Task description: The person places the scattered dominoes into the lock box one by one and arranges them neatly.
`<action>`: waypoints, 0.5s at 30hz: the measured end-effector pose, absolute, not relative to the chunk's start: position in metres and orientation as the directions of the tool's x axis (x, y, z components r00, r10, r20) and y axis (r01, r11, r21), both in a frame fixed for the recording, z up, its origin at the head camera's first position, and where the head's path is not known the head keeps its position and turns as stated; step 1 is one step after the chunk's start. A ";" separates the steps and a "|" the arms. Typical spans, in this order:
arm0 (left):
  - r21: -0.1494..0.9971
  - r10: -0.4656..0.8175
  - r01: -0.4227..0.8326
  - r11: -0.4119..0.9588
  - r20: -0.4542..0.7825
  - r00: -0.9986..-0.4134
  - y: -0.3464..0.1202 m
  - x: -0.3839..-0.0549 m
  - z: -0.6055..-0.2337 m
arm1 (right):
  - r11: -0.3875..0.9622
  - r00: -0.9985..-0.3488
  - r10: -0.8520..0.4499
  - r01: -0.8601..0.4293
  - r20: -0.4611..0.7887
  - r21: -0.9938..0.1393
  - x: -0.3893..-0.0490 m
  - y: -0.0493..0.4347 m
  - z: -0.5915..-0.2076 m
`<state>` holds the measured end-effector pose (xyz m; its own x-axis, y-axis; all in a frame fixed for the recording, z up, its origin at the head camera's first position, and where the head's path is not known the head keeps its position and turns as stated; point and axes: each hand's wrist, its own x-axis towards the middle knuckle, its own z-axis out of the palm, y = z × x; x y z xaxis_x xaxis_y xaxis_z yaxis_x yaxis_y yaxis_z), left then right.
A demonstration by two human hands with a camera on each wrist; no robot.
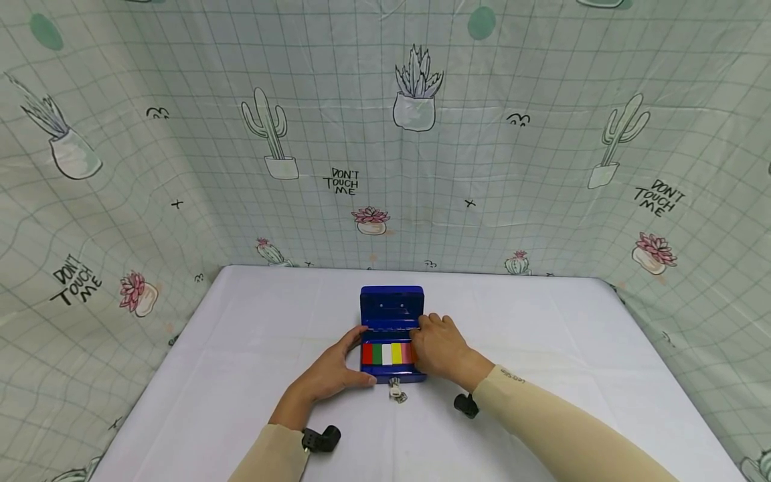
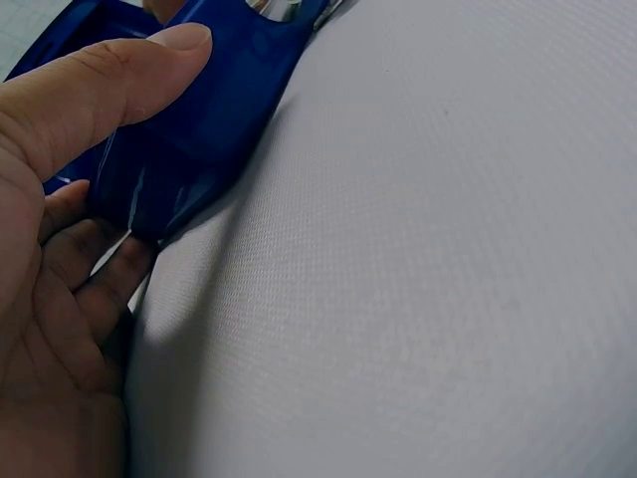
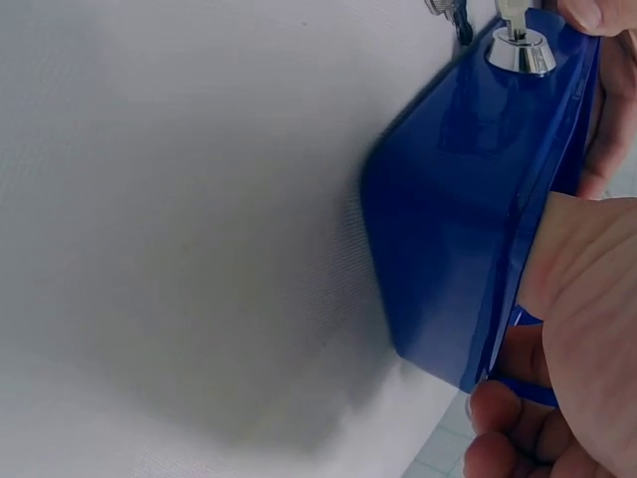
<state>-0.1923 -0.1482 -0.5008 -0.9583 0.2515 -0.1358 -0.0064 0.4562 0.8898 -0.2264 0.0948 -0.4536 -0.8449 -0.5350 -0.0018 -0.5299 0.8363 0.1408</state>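
A blue metal cash box point(image 1: 394, 378) stands on the white tabletop with its lid point(image 1: 391, 304) raised at the back. Inside lies a row of coloured blocks point(image 1: 387, 353): red, green, white, yellow, pink and a sliver of orange. My left hand point(image 1: 331, 371) grips the box's left end, thumb over the front corner and fingers at the side. My right hand point(image 1: 442, 348) covers the right end. In the right wrist view its thumb side point(image 3: 557, 249) reaches inside the rim, with curled fingers point(image 3: 498, 413) outside the far corner. I cannot tell what the right fingertips hold.
A silver lock point(image 3: 522, 50) with a key in it sits on the box's front wall; more keys point(image 1: 397, 395) hang before it. White cloth point(image 1: 259, 321) covers the table. A cactus-print curtain point(image 1: 409, 161) surrounds its back and sides.
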 end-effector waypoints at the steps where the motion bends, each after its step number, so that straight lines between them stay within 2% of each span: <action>1: 0.889 0.251 -0.005 0.457 -0.134 -0.959 -0.148 -0.192 -0.501 | 0.837 -0.846 -0.534 -0.529 -0.002 0.139 -0.226 0.095 -0.454; 15: 0.887 0.262 0.006 0.462 -0.129 -0.956 -0.149 -0.192 -0.501 | 0.825 -0.829 -0.558 -0.549 0.039 0.133 -0.225 0.100 -0.458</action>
